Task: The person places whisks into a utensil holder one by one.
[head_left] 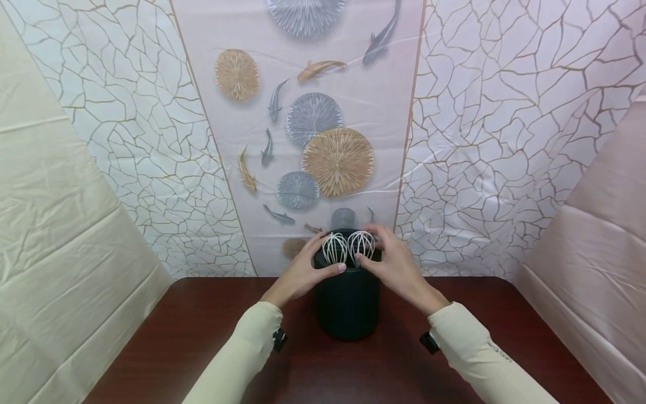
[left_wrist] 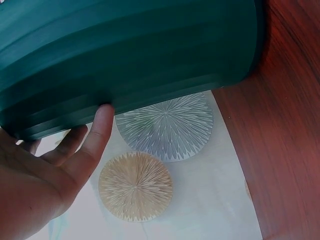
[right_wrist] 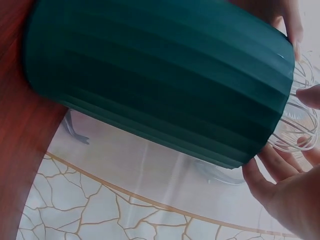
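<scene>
A dark green ribbed container (head_left: 347, 306) stands upright on the table, with two white wire whisks rising above its rim. My left hand (head_left: 303, 272) grips the container's left side at the top, thumb across the front rim beside the left whisk (head_left: 335, 248). In the left wrist view one of its fingers (left_wrist: 102, 125) touches the container wall. My right hand (head_left: 398, 269) pinches the right whisk (head_left: 361, 244), thumb in front of its wires and index finger behind. Its lower fingers (right_wrist: 260, 180) lie against the container near the rim. The whisks' lower parts are hidden inside.
The dark red wooden table (head_left: 212, 336) has rounded far corners. Behind it hangs a patterned cloth (head_left: 323, 140) with fish and round motifs, close behind the container. Pale draped cloth (head_left: 75, 224) closes off the left side, and another drape (head_left: 595, 235) the right.
</scene>
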A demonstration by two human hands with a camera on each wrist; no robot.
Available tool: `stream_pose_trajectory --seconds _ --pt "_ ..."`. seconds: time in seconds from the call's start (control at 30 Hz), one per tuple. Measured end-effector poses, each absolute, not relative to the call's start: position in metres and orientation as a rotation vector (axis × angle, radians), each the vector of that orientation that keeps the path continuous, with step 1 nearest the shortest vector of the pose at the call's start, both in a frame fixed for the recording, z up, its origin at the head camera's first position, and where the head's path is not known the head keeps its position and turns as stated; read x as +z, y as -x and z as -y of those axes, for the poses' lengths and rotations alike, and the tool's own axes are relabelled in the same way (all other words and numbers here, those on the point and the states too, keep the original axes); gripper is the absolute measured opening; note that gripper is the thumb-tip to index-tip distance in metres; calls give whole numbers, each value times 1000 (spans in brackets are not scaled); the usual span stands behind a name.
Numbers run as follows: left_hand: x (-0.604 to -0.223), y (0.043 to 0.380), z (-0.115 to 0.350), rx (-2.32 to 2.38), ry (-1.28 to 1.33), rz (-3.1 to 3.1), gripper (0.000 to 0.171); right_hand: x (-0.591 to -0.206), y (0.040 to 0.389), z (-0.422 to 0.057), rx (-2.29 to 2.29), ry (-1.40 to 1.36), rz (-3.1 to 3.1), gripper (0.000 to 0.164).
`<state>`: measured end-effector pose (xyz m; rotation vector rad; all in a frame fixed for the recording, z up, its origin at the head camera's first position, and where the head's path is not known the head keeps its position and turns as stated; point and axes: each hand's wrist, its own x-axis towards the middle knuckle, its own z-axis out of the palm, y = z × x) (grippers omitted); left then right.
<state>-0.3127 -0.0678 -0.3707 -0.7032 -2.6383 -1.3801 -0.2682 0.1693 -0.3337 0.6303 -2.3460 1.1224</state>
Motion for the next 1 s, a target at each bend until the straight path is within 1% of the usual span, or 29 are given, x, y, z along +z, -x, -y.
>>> stream_pose_trajectory --seconds 0.3,0.73,1.0 --pt "-370 311 67 -1395 689 2648 91 -340 267 -169 1049 -580 2364 56" --pt "-371 312 72 -1379 681 2651 90 -346 268 -162 1061 -564 2405 61" --pt "-371 313 69 -1383 702 2656 92 -357 266 -162 1102 -568 2366 66"
